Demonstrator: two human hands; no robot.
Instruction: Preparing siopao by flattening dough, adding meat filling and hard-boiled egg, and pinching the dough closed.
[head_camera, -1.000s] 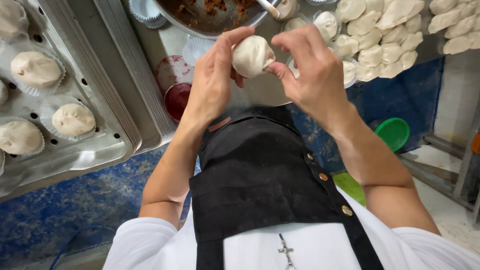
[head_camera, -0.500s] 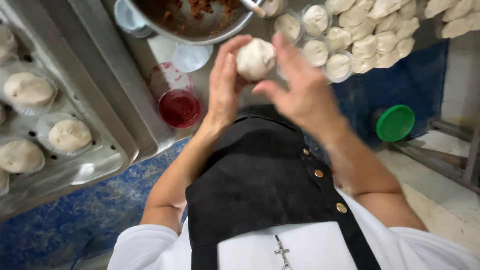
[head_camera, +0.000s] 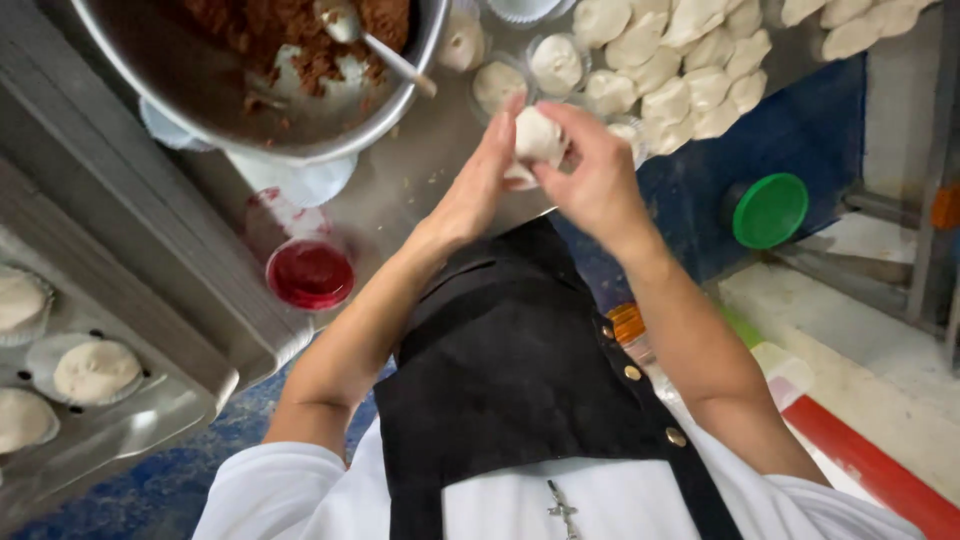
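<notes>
A round white dough bun (head_camera: 537, 137) is pinched between both my hands over the steel table's front edge. My left hand (head_camera: 478, 188) cups it from the left and below. My right hand (head_camera: 592, 170) wraps it from the right, fingers curled on top. Just beyond lie several flat dough pieces (head_camera: 668, 62) and dough rounds in paper cups (head_camera: 556, 62). A large steel bowl (head_camera: 200, 95) with brown filling and a spoon (head_camera: 372, 40) stands at the upper left.
A red-filled cup (head_camera: 310, 273) stands near the table (head_camera: 420, 180) edge. A metal tray (head_camera: 120, 420) at left holds finished buns in paper cups (head_camera: 95, 370). A green lid (head_camera: 768, 210) lies on the right, with a blue floor below.
The view has shifted down and closer to the table. My hands have moved right with the bun, and my right hand has closed more over its top.
</notes>
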